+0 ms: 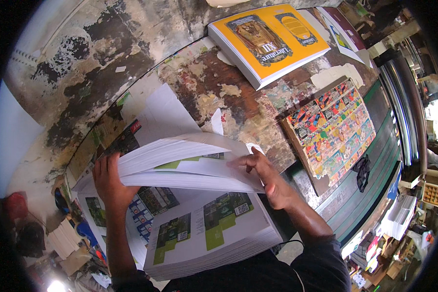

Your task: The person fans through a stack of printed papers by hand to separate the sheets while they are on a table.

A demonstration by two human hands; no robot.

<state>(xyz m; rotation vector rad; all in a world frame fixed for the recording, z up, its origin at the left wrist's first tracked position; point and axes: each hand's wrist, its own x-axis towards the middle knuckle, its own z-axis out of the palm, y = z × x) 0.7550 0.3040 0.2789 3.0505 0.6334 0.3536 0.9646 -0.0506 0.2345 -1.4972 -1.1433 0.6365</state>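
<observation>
Left hand: from where I stand, the left hand has the left end of the sheets in its grasp, fingers outside and thumb on the inner side.
Right hand: the right hand is at the opposite end, fingers bent against the paper; whether they pinch it, I cannot tell.
Raised paper: the lifted sheets span between both hands, bowed, with a gap parting them into an upper and a lower batch.
Under the grip: the printed stack lies just below the raised paper, near the person's body, its top sheet showing dark and green panels.
Just past the grip: a white sheet slants away beyond the left hand.
Farther off, to the right: a thick yellow-topped pile sits well apart from the hands, two dark-framed pictures on its top.
Right of the grip: a comic-print board lies tilted on the worn tabletop, its near corner frayed.
Beside that board: a black scrap rests crumpled on a green slatted surface.
</observation>
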